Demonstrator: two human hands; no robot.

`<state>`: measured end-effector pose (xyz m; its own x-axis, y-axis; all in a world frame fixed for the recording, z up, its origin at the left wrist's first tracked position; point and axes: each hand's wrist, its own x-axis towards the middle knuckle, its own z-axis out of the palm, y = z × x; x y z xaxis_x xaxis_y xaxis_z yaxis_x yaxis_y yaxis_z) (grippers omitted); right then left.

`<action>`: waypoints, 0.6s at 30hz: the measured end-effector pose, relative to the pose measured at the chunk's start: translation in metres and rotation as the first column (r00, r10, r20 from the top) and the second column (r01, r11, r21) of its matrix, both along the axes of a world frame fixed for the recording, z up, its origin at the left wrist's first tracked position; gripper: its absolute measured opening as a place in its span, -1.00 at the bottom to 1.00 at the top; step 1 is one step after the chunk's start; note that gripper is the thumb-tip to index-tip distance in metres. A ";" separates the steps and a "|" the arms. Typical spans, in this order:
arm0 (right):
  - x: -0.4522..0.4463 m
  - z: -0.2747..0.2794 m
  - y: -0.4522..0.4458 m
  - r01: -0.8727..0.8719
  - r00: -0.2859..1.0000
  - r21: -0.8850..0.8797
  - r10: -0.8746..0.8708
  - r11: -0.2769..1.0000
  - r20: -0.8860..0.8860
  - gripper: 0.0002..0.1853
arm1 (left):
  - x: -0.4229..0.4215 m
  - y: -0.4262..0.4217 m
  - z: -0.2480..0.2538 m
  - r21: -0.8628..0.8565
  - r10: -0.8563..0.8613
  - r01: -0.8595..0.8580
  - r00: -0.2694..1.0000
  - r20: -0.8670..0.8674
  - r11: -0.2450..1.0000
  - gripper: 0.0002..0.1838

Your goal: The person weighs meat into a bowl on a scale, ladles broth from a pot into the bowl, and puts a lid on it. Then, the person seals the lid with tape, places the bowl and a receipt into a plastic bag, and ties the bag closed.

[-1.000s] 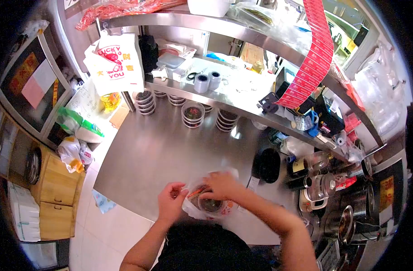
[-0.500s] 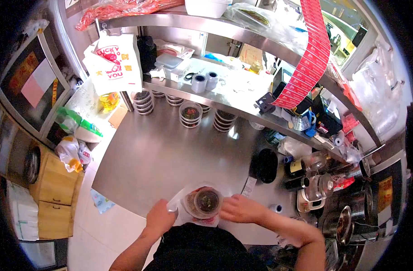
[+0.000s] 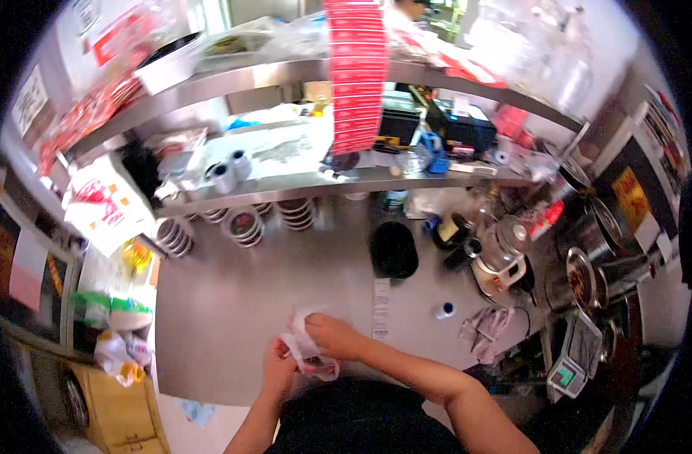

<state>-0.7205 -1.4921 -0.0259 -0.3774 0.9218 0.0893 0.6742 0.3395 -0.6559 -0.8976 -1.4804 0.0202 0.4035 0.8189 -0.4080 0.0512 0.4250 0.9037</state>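
A thin white plastic bag point(image 3: 304, 346) is bunched up between my two hands at the front of the steel counter point(image 3: 225, 318). My left hand point(image 3: 279, 365) is closed on the bag's left side. Curled over its upper right side, my right hand point(image 3: 334, 337) grips the plastic too. The bag and fingers are slightly blurred. The round container seen earlier is hidden behind the plastic and hands. Several stacks of lidded round containers point(image 3: 244, 227) stand at the back of the counter, under the shelf.
Right of my hands lie a paper strip point(image 3: 380, 310), a black round object point(image 3: 393, 251), a small roll point(image 3: 445, 310) and a crumpled cloth point(image 3: 488, 333). A glass kettle point(image 3: 506, 240) and a scale point(image 3: 576, 356) stand farther right. A red label strip point(image 3: 357, 76) hangs over the shelf point(image 3: 278, 185).
My view has turned right. The bag, spread around the round container before, is now gathered up over it, and my hands have come closer together, with my right hand now on the plastic.
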 end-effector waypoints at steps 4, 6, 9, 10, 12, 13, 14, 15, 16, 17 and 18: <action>-0.004 0.030 -0.006 0.129 0.927 -0.035 -0.133 0.991 -0.352 -0.29 | -0.001 0.019 0.013 -0.008 -0.080 0.080 0.995 -0.056 0.997 -0.76; 0.001 0.031 -0.007 0.148 0.918 -0.070 -0.163 0.987 -0.362 -0.27 | 0.001 0.020 0.027 -0.058 -0.133 0.131 0.990 -0.036 0.990 -0.74; 0.003 0.032 -0.005 0.073 0.986 -0.176 -0.097 0.982 -0.136 -0.29 | 0.022 0.010 0.041 0.117 -0.131 0.135 0.990 -0.044 0.984 -0.78; 0.000 0.028 -0.007 0.108 0.966 -0.218 -0.154 0.970 -0.208 -0.34 | 0.027 0.008 0.040 0.317 -0.185 0.263 0.949 -0.257 0.911 -0.78; -0.007 0.007 -0.013 0.165 0.903 -0.309 -0.270 0.937 -0.336 -0.45 | 0.037 0.008 0.036 0.548 -0.123 0.571 0.752 -0.647 0.611 -0.79; -0.007 -0.008 -0.015 0.153 0.809 -0.352 -0.322 0.923 -0.492 -0.52 | 0.044 0.007 0.042 0.677 0.027 0.596 0.742 -0.670 0.431 -0.78; -0.003 -0.021 -0.016 0.130 0.687 -0.389 -0.366 0.912 -0.627 -0.59 | 0.046 0.012 0.043 0.635 0.012 0.597 0.724 -0.690 0.491 -0.78; 0.003 -0.035 -0.017 0.096 0.543 -0.423 -0.403 0.901 -0.737 -0.66 | 0.048 0.019 0.041 0.590 -0.002 0.592 0.707 -0.708 0.549 -0.78; 0.011 -0.035 -0.022 0.175 0.521 -0.535 -0.539 0.827 -0.662 -0.72 | 0.049 0.024 0.038 0.538 -0.018 0.584 0.688 -0.725 0.608 -0.78; 0.022 -0.034 -0.028 0.250 0.486 -0.635 -0.662 0.731 -0.571 -0.77 | 0.047 0.040 0.033 0.491 -0.011 0.556 0.669 -0.743 0.671 -0.77; 0.034 -0.045 -0.036 0.125 0.409 -0.710 -0.688 0.693 -0.599 -0.77 | 0.042 0.063 0.024 0.444 -0.006 0.528 0.648 -0.761 0.724 -0.75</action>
